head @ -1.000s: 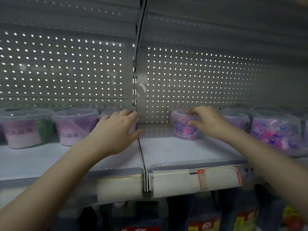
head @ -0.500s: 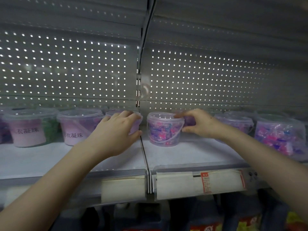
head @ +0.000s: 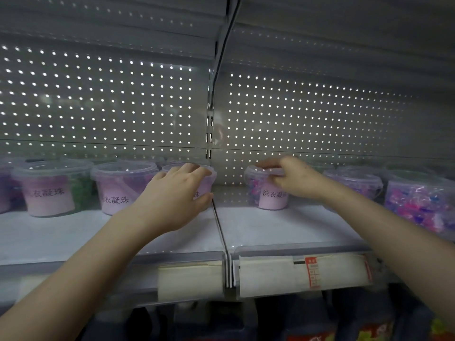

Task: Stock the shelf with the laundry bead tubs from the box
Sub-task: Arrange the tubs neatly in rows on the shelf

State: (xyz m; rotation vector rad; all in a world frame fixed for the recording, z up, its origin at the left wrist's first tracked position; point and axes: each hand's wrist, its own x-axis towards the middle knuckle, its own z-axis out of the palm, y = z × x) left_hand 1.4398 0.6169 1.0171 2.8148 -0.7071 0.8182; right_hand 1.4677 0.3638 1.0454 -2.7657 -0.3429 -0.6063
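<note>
**Right tub turned label-forward**

On the white metal shelf point(head: 283, 227), the right hand point(head: 293, 179) grasps the lid rim of a clear plastic tub of pink and blue laundry beads point(head: 261, 193). Half a second ago its beads faced out; now its pink label does. The left hand point(head: 177, 193) stays wrapped round another pink-labelled clear tub point(head: 205, 187) at the shelf joint.
</note>
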